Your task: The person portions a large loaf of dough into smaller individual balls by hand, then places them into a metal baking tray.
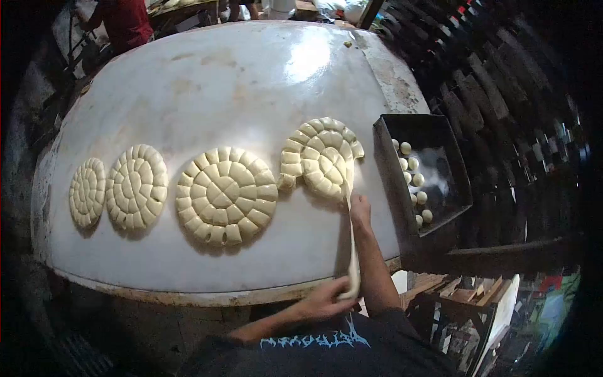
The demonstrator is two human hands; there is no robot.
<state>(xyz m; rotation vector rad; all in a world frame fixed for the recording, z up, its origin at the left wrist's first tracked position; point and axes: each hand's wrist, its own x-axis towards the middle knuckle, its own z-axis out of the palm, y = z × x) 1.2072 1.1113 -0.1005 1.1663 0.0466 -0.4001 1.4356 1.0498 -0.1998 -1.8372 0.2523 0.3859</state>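
Lower centre: left fingers [338, 294] gripping stretched pale dough strip [353, 251]; right fingers [359, 204] by its upper part, grip unclear.

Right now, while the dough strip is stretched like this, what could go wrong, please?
The dough strip looks thin between the rightmost dough round and the left hand, so it might tear. Pulling could also distort that round. The held end is at the table's near edge, so it may drop if released.
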